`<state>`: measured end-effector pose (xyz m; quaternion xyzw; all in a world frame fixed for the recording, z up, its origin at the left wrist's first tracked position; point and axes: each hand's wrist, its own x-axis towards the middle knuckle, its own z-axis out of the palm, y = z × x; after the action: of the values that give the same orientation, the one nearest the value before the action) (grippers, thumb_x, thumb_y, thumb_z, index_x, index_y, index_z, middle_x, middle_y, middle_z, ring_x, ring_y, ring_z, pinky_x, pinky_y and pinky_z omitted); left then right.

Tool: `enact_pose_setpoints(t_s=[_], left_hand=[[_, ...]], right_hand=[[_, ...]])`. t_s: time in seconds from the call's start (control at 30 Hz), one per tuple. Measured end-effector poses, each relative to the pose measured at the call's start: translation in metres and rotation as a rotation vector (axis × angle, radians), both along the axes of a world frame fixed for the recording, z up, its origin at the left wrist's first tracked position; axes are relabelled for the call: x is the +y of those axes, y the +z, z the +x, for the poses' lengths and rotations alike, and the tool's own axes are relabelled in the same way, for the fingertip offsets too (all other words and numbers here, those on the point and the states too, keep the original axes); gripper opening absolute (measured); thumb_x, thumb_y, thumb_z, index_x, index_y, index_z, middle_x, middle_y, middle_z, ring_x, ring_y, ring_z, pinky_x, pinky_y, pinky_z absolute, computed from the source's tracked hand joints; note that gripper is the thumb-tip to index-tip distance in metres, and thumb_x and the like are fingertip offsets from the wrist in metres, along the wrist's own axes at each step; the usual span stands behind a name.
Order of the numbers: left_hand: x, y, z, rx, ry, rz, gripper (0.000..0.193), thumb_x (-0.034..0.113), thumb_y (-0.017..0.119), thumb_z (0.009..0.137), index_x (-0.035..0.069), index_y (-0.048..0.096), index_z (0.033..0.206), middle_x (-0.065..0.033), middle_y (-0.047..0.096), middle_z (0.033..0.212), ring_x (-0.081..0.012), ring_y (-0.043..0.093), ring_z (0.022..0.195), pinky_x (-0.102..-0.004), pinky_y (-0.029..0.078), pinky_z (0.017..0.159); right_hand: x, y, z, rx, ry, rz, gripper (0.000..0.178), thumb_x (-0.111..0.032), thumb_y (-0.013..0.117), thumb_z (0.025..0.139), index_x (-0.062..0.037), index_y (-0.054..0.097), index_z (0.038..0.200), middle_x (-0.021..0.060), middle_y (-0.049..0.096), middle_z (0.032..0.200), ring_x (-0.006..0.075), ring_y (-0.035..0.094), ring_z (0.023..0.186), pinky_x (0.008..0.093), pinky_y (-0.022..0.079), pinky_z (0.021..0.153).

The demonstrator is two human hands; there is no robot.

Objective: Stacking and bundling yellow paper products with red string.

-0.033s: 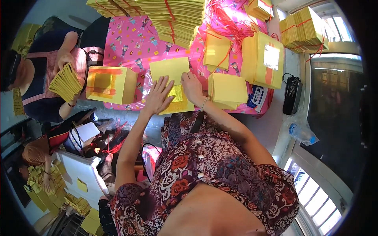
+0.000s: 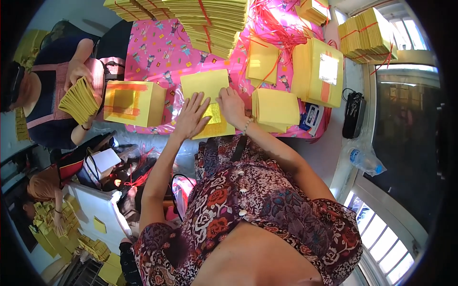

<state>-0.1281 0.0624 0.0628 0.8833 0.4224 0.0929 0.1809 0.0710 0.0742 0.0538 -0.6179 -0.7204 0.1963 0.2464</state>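
Observation:
A yellow paper sheet (image 2: 206,82) with a shiny gold square lies in front of me on a table with a pink patterned cover. My left hand (image 2: 194,117) rests flat on its left part, fingers outstretched and slightly apart. Over the right part, my right hand (image 2: 232,108) has its fingers bent and close together, with the fingertips and thumb at the paper. Just right of that hand sits a stack of yellow paper (image 2: 276,106). On the left stands a thick yellow block of paper (image 2: 155,102) with an orange-edged gold square on top.
Tall tied yellow bundles (image 2: 207,28) rise at the far side, beside loose red strips (image 2: 272,19). A co-worker's hand (image 2: 78,74) holds a fanned yellow bundle (image 2: 80,101) at left. A plastic bottle (image 2: 365,162) and a black pouch (image 2: 354,114) lie at right.

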Motion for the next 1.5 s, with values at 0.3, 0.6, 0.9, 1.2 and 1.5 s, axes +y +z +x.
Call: enact_pose_setpoints(t_s=[0.3,0.6,0.9,1.2,1.5], left_hand=[[-0.004,-0.012,0.0,0.054,0.052,0.04,0.06,0.036,0.046,0.096,0.013,0.03,0.15,-0.0165,0.022,0.157,-0.0356,0.017,0.145,-0.0509,0.014,0.116],[0.007,-0.01,-0.004,-0.11,0.071,-0.063,0.054,0.035,0.045,0.097,0.013,0.039,0.146,-0.0163,0.028,0.154,-0.0345,0.021,0.144,-0.0504,0.014,0.116],[0.027,-0.027,-0.004,-0.216,0.718,0.426,0.039,0.023,0.06,0.093,0.004,0.055,0.127,-0.0155,0.062,0.114,-0.0265,0.06,0.099,-0.0361,0.049,0.081],[0.04,0.008,0.023,-1.342,0.902,-0.68,0.035,0.01,0.056,0.091,0.003,0.05,0.125,-0.0072,0.063,0.105,-0.0154,0.065,0.086,-0.0284,0.056,0.067],[0.014,0.055,0.141,-1.219,0.502,-1.035,0.032,0.008,0.061,0.089,0.003,0.056,0.119,-0.005,0.068,0.1,-0.01,0.065,0.086,-0.0258,0.055,0.066]], right_hand=[[-0.002,0.001,-0.007,-0.028,-0.04,0.047,0.029,-0.022,0.074,0.076,-0.0072,0.055,0.093,0.0105,0.055,0.091,0.0311,0.055,0.089,0.0423,0.048,0.071],[0.005,-0.001,0.002,-0.106,0.054,0.07,0.034,-0.027,0.075,0.076,-0.0088,0.056,0.098,0.0097,0.056,0.095,0.0287,0.057,0.089,0.0412,0.049,0.07],[0.018,0.009,0.008,-0.477,0.314,0.402,0.018,-0.019,0.059,0.079,-0.0118,0.058,0.096,0.0041,0.051,0.091,0.0213,0.051,0.089,0.0339,0.042,0.074],[0.004,0.052,0.019,-0.106,0.007,0.303,0.032,-0.022,0.064,0.085,-0.0093,0.059,0.114,0.0145,0.053,0.108,0.0315,0.051,0.105,0.0417,0.044,0.088],[-0.048,0.065,0.161,0.313,-0.395,0.116,0.047,-0.014,0.068,0.081,-0.0033,0.051,0.124,0.0184,0.053,0.111,0.0332,0.049,0.109,0.0404,0.041,0.095]])
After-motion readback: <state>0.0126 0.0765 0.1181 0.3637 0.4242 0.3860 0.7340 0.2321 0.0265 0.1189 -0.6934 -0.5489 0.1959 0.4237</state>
